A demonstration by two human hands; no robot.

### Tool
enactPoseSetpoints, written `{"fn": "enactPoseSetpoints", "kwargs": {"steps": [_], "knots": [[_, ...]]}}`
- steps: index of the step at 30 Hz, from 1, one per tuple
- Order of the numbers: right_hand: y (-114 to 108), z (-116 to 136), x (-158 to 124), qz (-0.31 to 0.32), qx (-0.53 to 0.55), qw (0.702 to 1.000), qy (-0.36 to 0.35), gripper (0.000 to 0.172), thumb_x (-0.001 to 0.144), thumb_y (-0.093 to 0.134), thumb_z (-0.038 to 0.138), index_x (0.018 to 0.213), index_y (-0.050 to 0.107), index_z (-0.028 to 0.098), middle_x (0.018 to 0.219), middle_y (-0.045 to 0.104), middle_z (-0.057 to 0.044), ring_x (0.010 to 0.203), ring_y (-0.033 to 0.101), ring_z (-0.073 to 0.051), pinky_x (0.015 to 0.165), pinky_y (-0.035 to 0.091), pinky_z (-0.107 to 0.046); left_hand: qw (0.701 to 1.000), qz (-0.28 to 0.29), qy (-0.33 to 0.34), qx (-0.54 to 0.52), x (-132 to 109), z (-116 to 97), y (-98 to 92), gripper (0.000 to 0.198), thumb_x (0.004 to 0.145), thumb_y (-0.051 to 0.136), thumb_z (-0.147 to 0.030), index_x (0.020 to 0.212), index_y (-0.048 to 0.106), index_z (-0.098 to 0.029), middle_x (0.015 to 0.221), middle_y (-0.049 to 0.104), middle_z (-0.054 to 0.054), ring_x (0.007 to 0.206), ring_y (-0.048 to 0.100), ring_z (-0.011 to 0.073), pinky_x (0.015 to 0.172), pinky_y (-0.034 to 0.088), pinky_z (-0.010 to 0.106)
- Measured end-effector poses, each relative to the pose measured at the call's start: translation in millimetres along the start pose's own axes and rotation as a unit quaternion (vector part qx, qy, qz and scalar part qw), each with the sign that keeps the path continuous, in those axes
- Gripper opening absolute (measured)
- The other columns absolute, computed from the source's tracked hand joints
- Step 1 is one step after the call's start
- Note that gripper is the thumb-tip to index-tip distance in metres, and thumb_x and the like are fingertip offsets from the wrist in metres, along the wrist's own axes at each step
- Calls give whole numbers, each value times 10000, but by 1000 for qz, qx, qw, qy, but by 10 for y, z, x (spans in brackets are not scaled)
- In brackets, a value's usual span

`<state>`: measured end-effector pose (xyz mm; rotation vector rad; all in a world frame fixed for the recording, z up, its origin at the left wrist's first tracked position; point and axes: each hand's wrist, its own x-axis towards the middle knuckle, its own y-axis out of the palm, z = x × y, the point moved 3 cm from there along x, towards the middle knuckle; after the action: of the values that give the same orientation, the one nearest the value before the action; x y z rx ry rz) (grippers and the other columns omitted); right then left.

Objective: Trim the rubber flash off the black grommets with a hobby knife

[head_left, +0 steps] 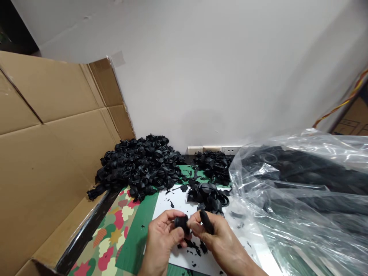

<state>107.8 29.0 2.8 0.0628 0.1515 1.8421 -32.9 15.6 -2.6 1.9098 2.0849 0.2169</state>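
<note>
My left hand (164, 234) is closed round a small black ribbed rubber sleeve (181, 222), with the thumb in front and fingers behind. Against its right side are the fingertips of my right hand (214, 234), closed in a pinch. A dark elongated piece (207, 222) lies in the right hand, between thumb and fingers; I cannot tell whether it is a tool or rubber. Both hands are over a white sheet (161, 209) strewn with black rubber scraps (198, 249). Just beyond them sits a small heap of black rubber parts (208, 195).
A large pile of ribbed black rubber parts (140, 165) rises at back left, beside a cardboard box wall (57, 161). Black scraps (214, 165) are heaped near the wall sockets (230, 150). On the right bulges a clear plastic bag (304, 191) of black parts.
</note>
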Motion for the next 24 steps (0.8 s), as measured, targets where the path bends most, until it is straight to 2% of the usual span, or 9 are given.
{"fn": "enactPoseSetpoints", "kwargs": {"steps": [5,7,10,13,18,21,24], "knots": [[-130,-33,15,-77,44,996,22,419,681,632,585,686,600,167,565,454,39,426,255,-72,409,193,-218,991,33,-51,-118,32,-5,-59,332,513,865,-279,752,715,-105,676,684,58,464,604,107,369,402,143],[-151,-53,25,-76,53,996,17,451,690,617,608,687,609,157,568,447,40,422,243,-64,397,179,-211,988,43,-59,-136,32,0,-64,325,516,865,-283,742,720,-100,690,691,63,448,592,89,357,391,129],[-126,-65,25,-42,39,998,7,512,718,554,654,700,608,145,578,440,39,411,240,-56,380,169,-205,985,46,-69,-154,24,14,-68,327,514,866,-287,745,724,-104,711,700,61,447,593,80,354,389,119],[-84,-35,3,-12,21,1000,1,563,726,501,696,715,601,142,565,442,38,400,296,-63,380,205,-205,983,44,-70,-167,16,20,-81,337,502,872,-286,753,729,-113,743,709,60,486,613,93,374,408,128],[-87,77,-69,-35,24,999,-3,587,710,488,724,737,612,150,591,512,11,426,398,-94,430,302,-228,981,48,-79,-173,16,50,-115,324,521,864,-286,763,729,-117,738,710,62,511,616,101,387,419,136],[-119,156,-96,-38,0,998,-48,646,691,416,782,714,624,171,625,524,-13,529,464,-149,500,358,-263,981,52,-75,-172,31,89,-138,311,547,853,-282,779,724,-121,732,708,60,502,619,101,377,415,131],[-167,210,-107,-46,-60,991,-109,724,680,281,833,663,643,206,682,534,-31,604,461,-178,577,386,-286,980,58,-70,-176,38,117,-154,308,552,849,-275,790,719,-129,766,716,64,500,635,109,365,412,131]]}}
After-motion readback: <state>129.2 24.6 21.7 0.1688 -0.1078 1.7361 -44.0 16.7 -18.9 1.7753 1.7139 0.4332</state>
